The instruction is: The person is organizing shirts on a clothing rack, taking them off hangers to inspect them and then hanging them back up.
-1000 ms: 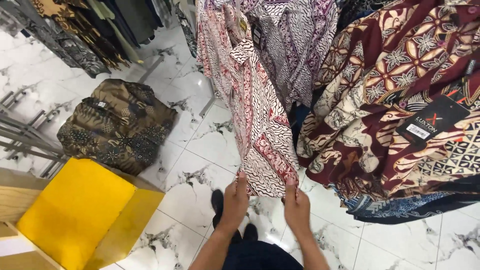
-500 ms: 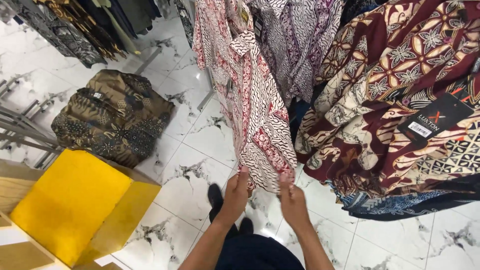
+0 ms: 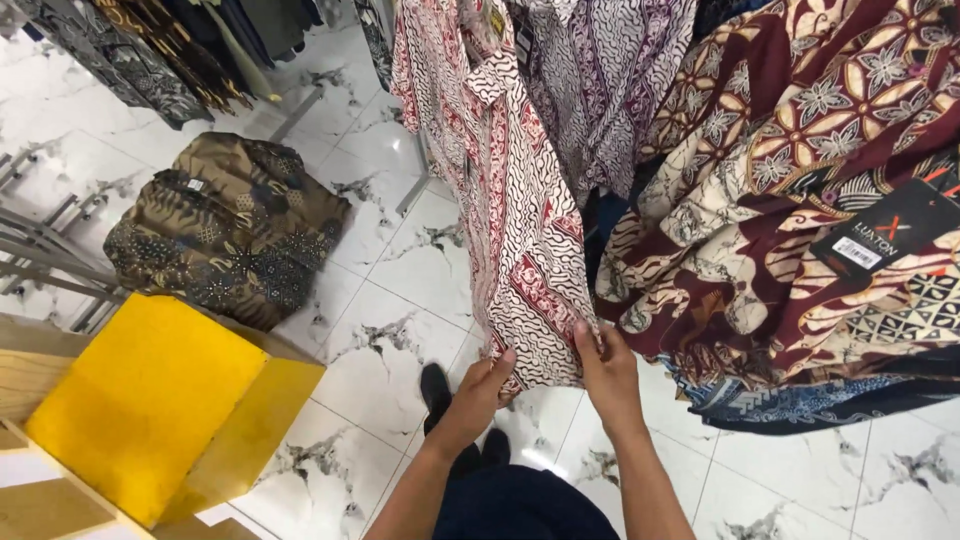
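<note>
overhead, a person's left hand and right hand both pinch the bottom hem of a hanging red and white patterned shirt, fingers closed on the cloth at either lower corner. the shirt hangs from a rack among other garments, with a purple patterned shirt just behind it and a maroon floral shirt to its right. a folded brown patterned garment lies on the white marble floor, near a yellow box.
</note>
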